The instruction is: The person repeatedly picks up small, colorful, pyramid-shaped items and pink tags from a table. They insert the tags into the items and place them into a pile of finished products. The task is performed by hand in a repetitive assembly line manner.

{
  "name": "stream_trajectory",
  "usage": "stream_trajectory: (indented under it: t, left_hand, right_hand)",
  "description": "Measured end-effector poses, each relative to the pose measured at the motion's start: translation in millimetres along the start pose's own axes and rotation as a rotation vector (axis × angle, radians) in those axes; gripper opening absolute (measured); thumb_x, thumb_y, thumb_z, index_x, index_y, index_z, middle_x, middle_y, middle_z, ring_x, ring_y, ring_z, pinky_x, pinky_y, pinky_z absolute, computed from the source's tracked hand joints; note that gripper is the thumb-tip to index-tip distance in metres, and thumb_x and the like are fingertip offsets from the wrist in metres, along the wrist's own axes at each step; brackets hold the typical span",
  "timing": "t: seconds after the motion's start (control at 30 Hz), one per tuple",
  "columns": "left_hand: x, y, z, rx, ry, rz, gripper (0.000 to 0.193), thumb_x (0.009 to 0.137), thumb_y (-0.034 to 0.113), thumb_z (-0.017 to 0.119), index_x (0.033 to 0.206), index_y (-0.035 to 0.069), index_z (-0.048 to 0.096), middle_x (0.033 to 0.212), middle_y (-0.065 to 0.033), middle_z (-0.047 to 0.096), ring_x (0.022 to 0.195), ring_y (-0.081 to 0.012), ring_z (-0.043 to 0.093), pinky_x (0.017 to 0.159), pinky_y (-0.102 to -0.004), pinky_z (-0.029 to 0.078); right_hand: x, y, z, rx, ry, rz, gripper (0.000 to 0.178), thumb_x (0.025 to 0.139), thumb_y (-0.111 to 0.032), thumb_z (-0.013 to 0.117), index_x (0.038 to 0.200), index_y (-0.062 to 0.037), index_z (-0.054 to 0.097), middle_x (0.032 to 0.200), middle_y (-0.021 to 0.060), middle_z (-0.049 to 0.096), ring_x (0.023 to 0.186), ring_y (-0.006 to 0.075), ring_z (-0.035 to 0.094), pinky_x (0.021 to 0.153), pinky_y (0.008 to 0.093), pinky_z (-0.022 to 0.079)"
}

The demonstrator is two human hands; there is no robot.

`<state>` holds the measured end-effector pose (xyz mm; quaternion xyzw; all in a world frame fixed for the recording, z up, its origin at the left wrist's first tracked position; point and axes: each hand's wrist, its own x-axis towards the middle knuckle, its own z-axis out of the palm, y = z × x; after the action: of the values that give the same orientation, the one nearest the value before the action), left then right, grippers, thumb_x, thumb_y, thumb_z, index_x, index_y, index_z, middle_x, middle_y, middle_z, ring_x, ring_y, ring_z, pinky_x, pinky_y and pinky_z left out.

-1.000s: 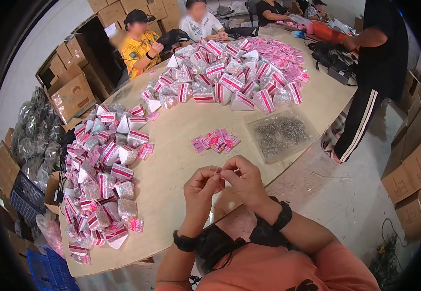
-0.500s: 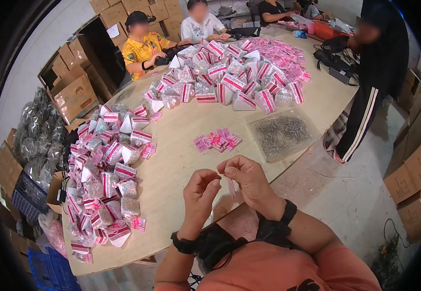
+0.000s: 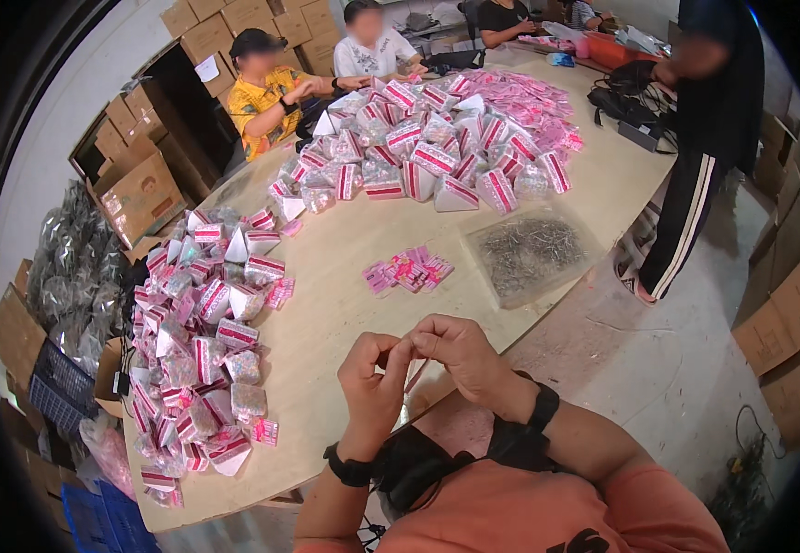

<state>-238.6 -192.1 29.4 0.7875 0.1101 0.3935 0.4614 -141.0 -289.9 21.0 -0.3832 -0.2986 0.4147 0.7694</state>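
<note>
My left hand (image 3: 372,376) and my right hand (image 3: 466,358) meet at the fingertips above the table's near edge, both closed in a pinch. A narrow pink card (image 3: 415,375) hangs edge-on below the right fingers. What the left fingertips pinch against it is too small to make out. Just beyond the hands lies a small pile of pink printed cards (image 3: 409,269). A clear shallow tray (image 3: 570,285) holding many small metal pieces (image 3: 533,249) stands to the right of the cards.
Clear bags with pink-striped card tops form one heap (image 3: 202,350) at the left and another (image 3: 427,143) at the far side, beside loose pink packaging (image 3: 529,97). Co-workers sit across the table (image 3: 326,276); a person in dark clothes (image 3: 685,175) stands at the right. Cardboard boxes (image 3: 142,189) line the wall.
My hands have come together at the fingertips, the left moving toward the right, and the pink card has tilted. The co-worker in yellow has raised their hands.
</note>
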Motion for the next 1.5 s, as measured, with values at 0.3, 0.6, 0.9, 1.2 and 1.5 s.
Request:
stream_trajectory:
  t: [0.3,0.6,0.9,1.2,1.5]
  left_hand:
    - [28,19,-31,-0.313,-0.637,-0.222,0.048,0.076,0.021,0.059,0.12,0.005,0.048,0.118,-0.0063,0.05,0.11,-0.0171,0.045,0.092,-0.0328,0.033]
    - [23,13,-40,-0.397,-0.601,-0.264,0.047,0.078,0.024,0.061,0.119,0.004,0.048,0.119,-0.0075,0.049,0.107,-0.0171,0.047,0.091,-0.0332,0.036]
    - [23,14,-42,-0.364,-0.689,-0.27,0.045,0.077,0.022,0.064,0.117,0.005,0.05,0.116,-0.0061,0.051,0.106,-0.0171,0.048,0.088,-0.0307,0.038]
    - [11,12,-38,-0.027,-0.447,-0.129,0.008,0.08,0.004,0.06,0.075,0.002,0.055,0.075,-0.0033,0.059,0.072,-0.0092,0.055,0.065,-0.0219,0.043]
    - [11,9,-25,-0.01,-0.348,-0.234,0.016,0.081,0.013,0.062,0.074,0.002,0.054,0.063,0.0001,0.054,0.057,-0.0049,0.048,0.051,-0.0185,0.038]
  right_hand:
    - [-5,-3,-12,0.07,-0.152,0.209,0.018,0.085,-0.019,0.058,0.079,-0.0025,0.057,0.07,0.0054,0.059,0.049,0.0065,0.05,0.045,0.0187,0.041]
    - [-8,-3,-15,0.139,-0.173,0.265,0.018,0.083,-0.019,0.06,0.075,-0.0032,0.057,0.068,0.0065,0.059,0.046,0.0054,0.049,0.039,0.0181,0.037]
    - [-10,-4,-11,0.133,-0.189,0.295,0.017,0.082,-0.018,0.062,0.075,-0.0034,0.057,0.066,0.0068,0.059,0.045,0.0054,0.048,0.04,0.0167,0.036]
    - [-9,-1,-10,0.141,-0.176,0.28,0.016,0.084,-0.016,0.058,0.082,-0.0004,0.055,0.072,0.0097,0.06,0.052,0.0089,0.053,0.046,0.0184,0.041]
    - [-9,-9,6,-0.128,-0.042,0.163,0.023,0.082,-0.016,0.059,0.096,-0.0018,0.048,0.07,0.0021,0.054,0.062,0.0087,0.051,0.052,0.0245,0.042]
